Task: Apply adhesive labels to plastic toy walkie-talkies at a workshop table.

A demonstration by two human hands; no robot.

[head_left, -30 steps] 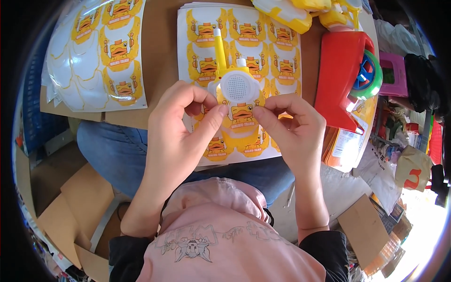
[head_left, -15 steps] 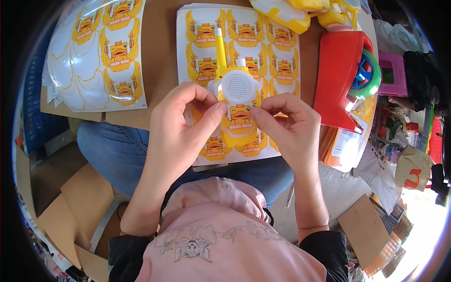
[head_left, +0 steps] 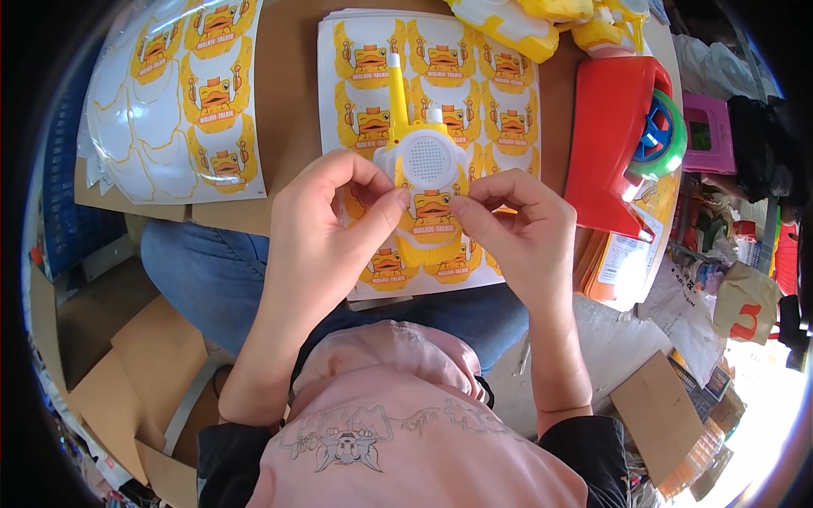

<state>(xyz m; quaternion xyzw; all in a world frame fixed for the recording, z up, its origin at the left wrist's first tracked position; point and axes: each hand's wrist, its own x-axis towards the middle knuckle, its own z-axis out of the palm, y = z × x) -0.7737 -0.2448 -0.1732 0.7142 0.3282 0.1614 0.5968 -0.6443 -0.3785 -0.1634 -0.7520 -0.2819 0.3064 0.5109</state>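
Observation:
A yellow and white toy walkie-talkie (head_left: 430, 161) lies face up, with a stubby antenna, a white knob and a round dotted speaker panel. On its front below the speaker sits a yellow duck sticker (head_left: 434, 213). My left hand (head_left: 326, 216) pinches the sticker's left edge between thumb and forefinger. At the opposite edge, my right hand (head_left: 529, 222) is closed in a similar pinch. Whether the sticker's underside touches the toy all over, I cannot tell. Beneath the toy is a stack of printed sticker sheets (head_left: 512, 80) with the same duck.
Another sticker sheet (head_left: 157, 110), partly peeled, lies at the left of the brown table (head_left: 292, 51). A red tape dispenser (head_left: 605, 140) with a green-rimmed roll stands to the right. More yellow and white toys (head_left: 508, 25) are piled at the far edge. Cardboard boxes (head_left: 106, 398) are below left.

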